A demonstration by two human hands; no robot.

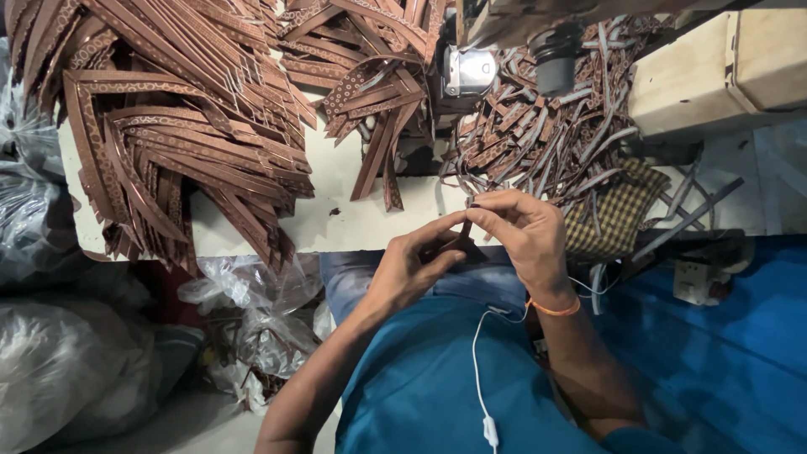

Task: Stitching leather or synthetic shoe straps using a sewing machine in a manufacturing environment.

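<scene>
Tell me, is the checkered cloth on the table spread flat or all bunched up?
Bunched up. The checkered cloth lies crumpled on the table's edge, with loose brown strips over its top.

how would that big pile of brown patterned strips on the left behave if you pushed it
The pile of brown strips would probably slide apart rather than move as one: the pieces lie loose and overlapping. They look bendy, drooping over the table edge, so some would likely fall.

A white worktable [353, 220] carries heaped brown patterned strips [185, 126] and a checked cloth [614, 214]
</scene>
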